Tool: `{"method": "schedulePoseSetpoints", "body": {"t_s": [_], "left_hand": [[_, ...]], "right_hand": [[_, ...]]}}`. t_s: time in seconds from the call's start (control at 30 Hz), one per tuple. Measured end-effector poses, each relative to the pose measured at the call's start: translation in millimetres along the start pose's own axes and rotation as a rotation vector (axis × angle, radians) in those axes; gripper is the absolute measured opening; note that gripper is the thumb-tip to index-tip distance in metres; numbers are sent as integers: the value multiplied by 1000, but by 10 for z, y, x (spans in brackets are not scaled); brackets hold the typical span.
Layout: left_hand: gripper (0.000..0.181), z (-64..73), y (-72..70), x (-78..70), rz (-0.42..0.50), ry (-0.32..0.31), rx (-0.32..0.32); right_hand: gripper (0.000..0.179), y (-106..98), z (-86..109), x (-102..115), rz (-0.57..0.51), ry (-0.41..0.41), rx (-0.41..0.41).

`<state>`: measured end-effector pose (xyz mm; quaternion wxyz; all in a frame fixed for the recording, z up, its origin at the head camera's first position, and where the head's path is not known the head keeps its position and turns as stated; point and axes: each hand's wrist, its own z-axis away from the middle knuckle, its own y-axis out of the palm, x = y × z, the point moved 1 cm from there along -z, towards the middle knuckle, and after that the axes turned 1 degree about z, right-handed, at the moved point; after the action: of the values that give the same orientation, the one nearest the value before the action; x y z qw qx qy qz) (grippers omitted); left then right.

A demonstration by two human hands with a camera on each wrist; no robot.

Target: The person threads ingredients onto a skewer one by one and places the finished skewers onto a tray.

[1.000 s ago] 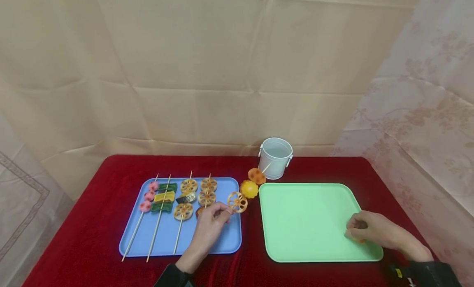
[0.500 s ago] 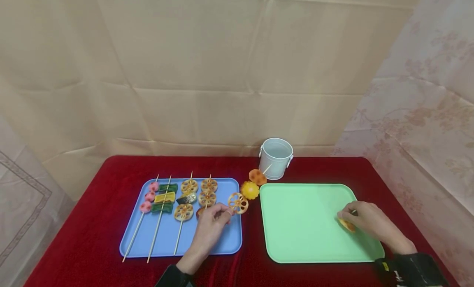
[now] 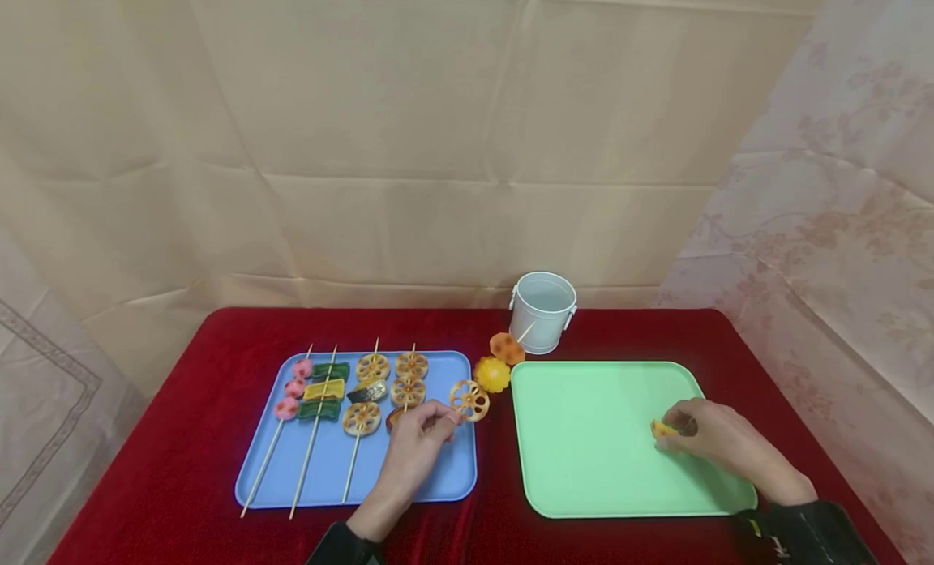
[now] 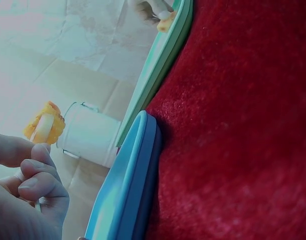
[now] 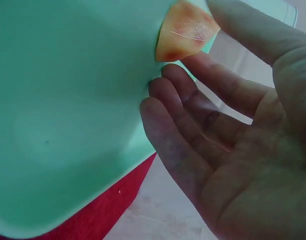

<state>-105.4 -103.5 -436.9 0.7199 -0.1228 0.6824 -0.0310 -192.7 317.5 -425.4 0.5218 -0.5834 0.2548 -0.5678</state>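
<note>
My left hand [image 3: 416, 451], over the right part of the blue tray [image 3: 321, 476], grips a skewer pointing up and to the right. Threaded on it are a lotus root slice [image 3: 479, 411], a yellow flower-shaped piece [image 3: 492, 374] and an orange slice [image 3: 507, 348] near the bare tip. My right hand [image 3: 718, 447] is over the right side of the green tray [image 3: 584, 435]. Between thumb and fingertips it pinches a small yellow-orange wedge of food [image 5: 185, 32]; its other fingers are loosely bent in the right wrist view.
Several loaded skewers lie on the blue tray, among them a pink-ball skewer [image 3: 286, 408] and a green-and-yellow one [image 3: 323, 389]. A white bucket [image 3: 540, 322] stands behind the green tray. Red cloth [image 3: 182, 435] covers the table, with a beige curtain [image 3: 409, 143] behind.
My right hand has moved leftward and a little away from me over the green tray, and the wedge now shows at its fingertips. The left hand and its skewer have stayed still.
</note>
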Motion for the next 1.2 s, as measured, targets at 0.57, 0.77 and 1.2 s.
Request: {"method": "schedulePoseSetpoints", "body": {"t_s": [0.57,0.77,1.2], "left_hand": [[16,-10,11,18,22,5,14],[17,-25,34,37,28,2,28],[17,-8,32,33,31,0,27]], "right_hand": [[25,38,5,10,51,-9,-76],[26,9,-19,71,-12,-28,-114],[35,-34,-196,437,-214,-155,-316]]}}
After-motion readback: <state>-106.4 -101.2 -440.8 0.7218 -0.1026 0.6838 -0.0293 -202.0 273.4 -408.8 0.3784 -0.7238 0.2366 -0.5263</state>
